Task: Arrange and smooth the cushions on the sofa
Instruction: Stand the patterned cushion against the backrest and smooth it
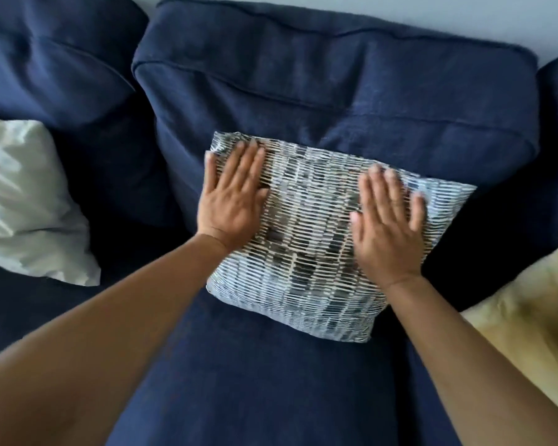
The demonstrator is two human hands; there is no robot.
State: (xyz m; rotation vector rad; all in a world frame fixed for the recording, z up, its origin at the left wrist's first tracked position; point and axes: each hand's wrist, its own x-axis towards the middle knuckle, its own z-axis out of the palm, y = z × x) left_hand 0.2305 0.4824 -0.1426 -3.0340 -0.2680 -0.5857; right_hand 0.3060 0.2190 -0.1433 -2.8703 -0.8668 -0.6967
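Resting flat on the patterned cushion (306, 239), left hand (231, 201) and right hand (388, 226) have fingers extended, grasping nothing; white cushion (26, 201) lies left of it, yellow cushion (529, 320) right.

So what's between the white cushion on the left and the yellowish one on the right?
In the head view, the patterned cushion sits between the white cushion and the yellowish cushion, with both hands, left and right, flat on it.

no readable text, labels, brands or nos. anywhere tbh, the patterned cushion (319, 239) has just dashes and blocks, no letters
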